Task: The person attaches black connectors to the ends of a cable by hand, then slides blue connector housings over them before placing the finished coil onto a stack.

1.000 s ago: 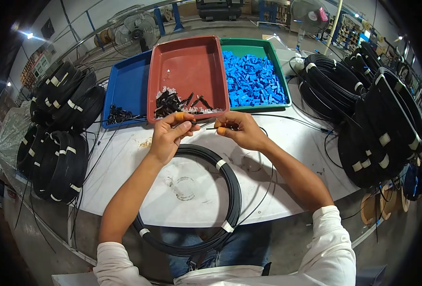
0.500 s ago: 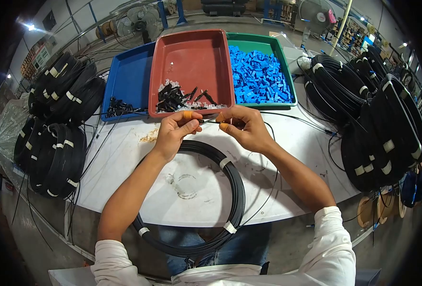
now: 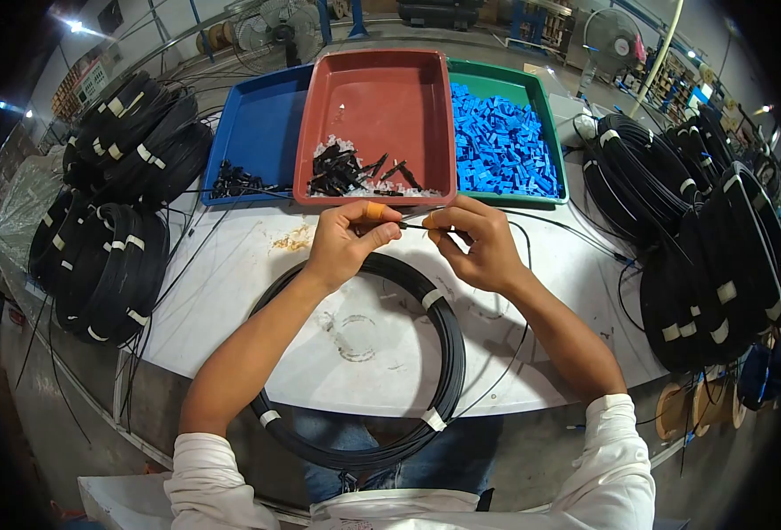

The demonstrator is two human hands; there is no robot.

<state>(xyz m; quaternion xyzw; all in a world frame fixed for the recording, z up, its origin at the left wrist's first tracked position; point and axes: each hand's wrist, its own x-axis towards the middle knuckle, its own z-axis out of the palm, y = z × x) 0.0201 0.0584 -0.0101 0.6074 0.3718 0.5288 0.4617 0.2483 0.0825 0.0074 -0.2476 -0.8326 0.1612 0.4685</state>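
Left hand (image 3: 342,249), right hand (image 3: 486,251) — black cable (image 3: 415,227) between, apparently.

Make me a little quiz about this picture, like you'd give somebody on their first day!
1. Which tray holds the heap of small blue pieces?
A) Red
B) Green
C) Blue

2. True or false: the black cable coil between the person's arms reaches past the front edge of the table.

3. Fill in the blank: a finger of the left hand wears a wrap coloured ____.

Key:
1. B, the green tray.
2. True.
3. Orange.
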